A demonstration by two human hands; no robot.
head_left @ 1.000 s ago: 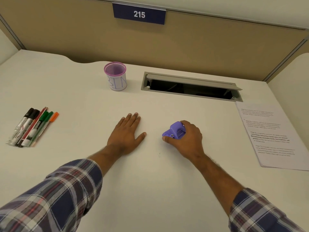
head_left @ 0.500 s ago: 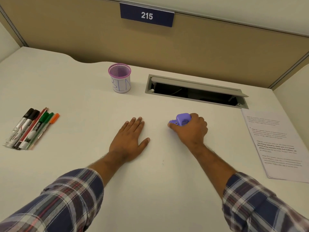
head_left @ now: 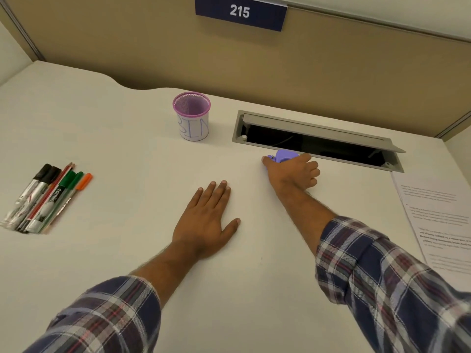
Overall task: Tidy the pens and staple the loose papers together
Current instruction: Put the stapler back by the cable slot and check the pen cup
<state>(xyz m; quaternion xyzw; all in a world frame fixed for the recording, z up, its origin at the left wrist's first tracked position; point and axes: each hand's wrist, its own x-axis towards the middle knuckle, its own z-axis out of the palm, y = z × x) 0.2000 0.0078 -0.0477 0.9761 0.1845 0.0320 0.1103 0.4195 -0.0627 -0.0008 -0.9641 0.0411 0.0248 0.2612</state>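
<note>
While our right hand point(head_left: 293, 171) curls round the purple stapler point(head_left: 284, 156) at the far middle of the desk point(head_left: 127, 250), just in front of the open cable tray point(head_left: 316, 138), most of the tool sits under our fingers and only its top and near tip peek out ahead of the knuckles; we judge it is being parked clear of the work area. Our left hand point(head_left: 206, 222) lies flat with fingers straight, holding nothing, probably to steady us. We see 5 or so pens point(head_left: 46, 197) bunched at far left, well apart from the mesh cup point(head_left: 191, 115), and the loose papers point(head_left: 438, 220) at far right
</note>
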